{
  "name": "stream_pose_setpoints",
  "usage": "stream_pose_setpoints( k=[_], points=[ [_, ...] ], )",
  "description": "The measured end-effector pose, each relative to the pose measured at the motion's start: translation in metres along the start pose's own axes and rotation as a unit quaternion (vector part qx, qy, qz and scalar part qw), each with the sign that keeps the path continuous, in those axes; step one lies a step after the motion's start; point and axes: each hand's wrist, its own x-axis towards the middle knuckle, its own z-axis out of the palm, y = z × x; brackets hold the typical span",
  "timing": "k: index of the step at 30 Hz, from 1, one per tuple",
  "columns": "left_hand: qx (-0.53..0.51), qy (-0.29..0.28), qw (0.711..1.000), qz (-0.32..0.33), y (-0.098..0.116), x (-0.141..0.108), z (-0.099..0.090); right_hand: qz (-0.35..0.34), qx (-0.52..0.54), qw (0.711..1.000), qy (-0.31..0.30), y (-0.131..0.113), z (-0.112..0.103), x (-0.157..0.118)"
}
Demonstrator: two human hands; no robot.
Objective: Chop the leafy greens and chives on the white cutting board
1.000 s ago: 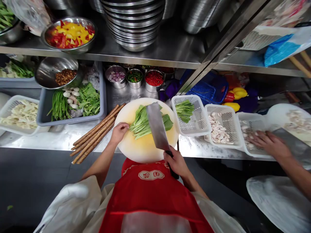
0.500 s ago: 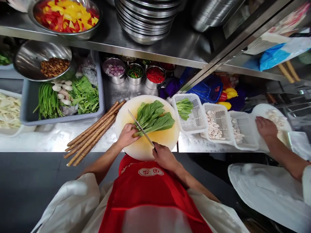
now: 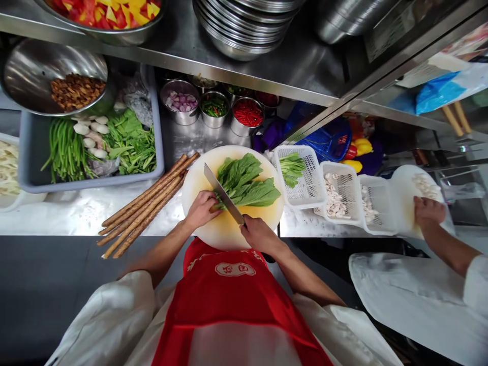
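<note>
Barely begun: bunch of broad green leafy stalks (image 3: 244, 180) lying whole on round pale yellow cutting board (image 3: 229, 231) at counter's near edge. Left hand (image 3: 201, 209) curled, pinning pale stem ends; right hand (image 3: 259, 235) closed around steel cleaver (image 3: 223, 194), blade set across stems.

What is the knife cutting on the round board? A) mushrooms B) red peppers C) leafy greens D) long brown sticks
C: the cleaver in the right hand lies across the leafy greens on the round cutting board, while the left hand holds their stems.
</note>
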Motion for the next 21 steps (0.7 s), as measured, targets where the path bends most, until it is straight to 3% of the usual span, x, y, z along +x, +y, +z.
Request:
stream_pose_setpoints(
  k=[9,16,21],
  points=[
    [0.012,0.04,0.999,0.031,-0.001,0.0,0.001,-0.006,-0.009,1.0,-0.014,0.002,0.006,0.005],
    [0.015,0.019,1.0,0.012,0.001,0.0,0.0,-0.048,-0.017,0.999,-0.008,0.01,0.01,0.007],
    [0.024,0.045,0.998,0.036,0.001,-0.002,0.0,-0.066,-0.027,0.997,0.006,0.008,0.025,0.022]
  ],
)
